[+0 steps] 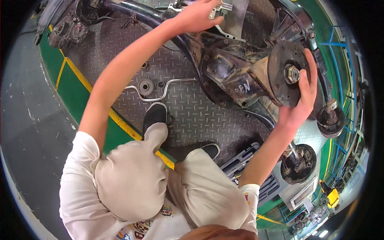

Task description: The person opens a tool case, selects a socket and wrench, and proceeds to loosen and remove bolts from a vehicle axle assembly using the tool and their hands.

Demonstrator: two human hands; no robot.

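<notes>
A greasy black axle housing (224,66) with chalk-like marks lies across the patterned metal floor in front of me. On its right end sits a dark round flange (276,76) with a large hex nut (293,74) at its centre. My right hand (302,94) is spread round the flange's right edge, fingers along the rim and one finger close to the nut. At the far side, my left hand (200,16) reaches over the axle tube. Its fingers and thumb close round a silvery metal part (226,7), partly hidden by the hand.
A bent silver bar (166,90), a gear (145,87) and a small ring (161,84) lie near my left shoe (155,116). Open tool cases (240,160) stand at right, by a brake drum end (300,164). A gearbox-like casting (68,34) lies far left.
</notes>
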